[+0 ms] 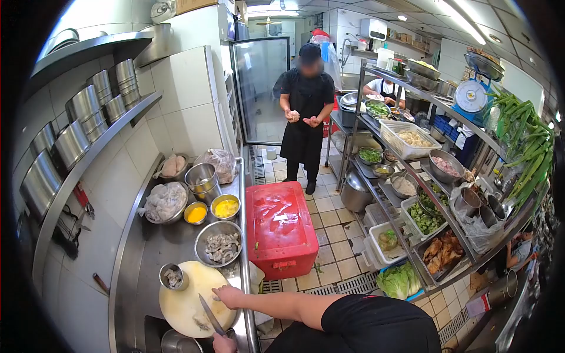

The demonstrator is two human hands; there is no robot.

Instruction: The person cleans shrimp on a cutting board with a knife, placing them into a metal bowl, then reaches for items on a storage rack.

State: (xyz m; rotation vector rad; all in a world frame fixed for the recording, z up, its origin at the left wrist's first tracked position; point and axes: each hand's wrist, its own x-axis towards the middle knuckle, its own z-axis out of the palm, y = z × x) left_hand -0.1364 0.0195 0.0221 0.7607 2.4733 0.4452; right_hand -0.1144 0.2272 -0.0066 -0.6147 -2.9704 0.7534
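Note:
My left hand, partly cut off at the bottom edge, is closed round the handle of a knife. Its blade slants up and left over a round, pale chopping board. My right hand reaches across from the right, fingers pinched at the board's edge beside the blade on a small greyish piece that looks like a shrimp. Scraps lie on the board left of the knife. A metal cup of shrimp stands on the board's far left. Behind it is a metal bowl of peeled shrimp.
Two bowls of yellow liquid, stacked metal pots and bagged food stand along the counter. A red cooler box sits on the floor. Beyond it stands a co-worker with raised hands. A loaded rack fills the right.

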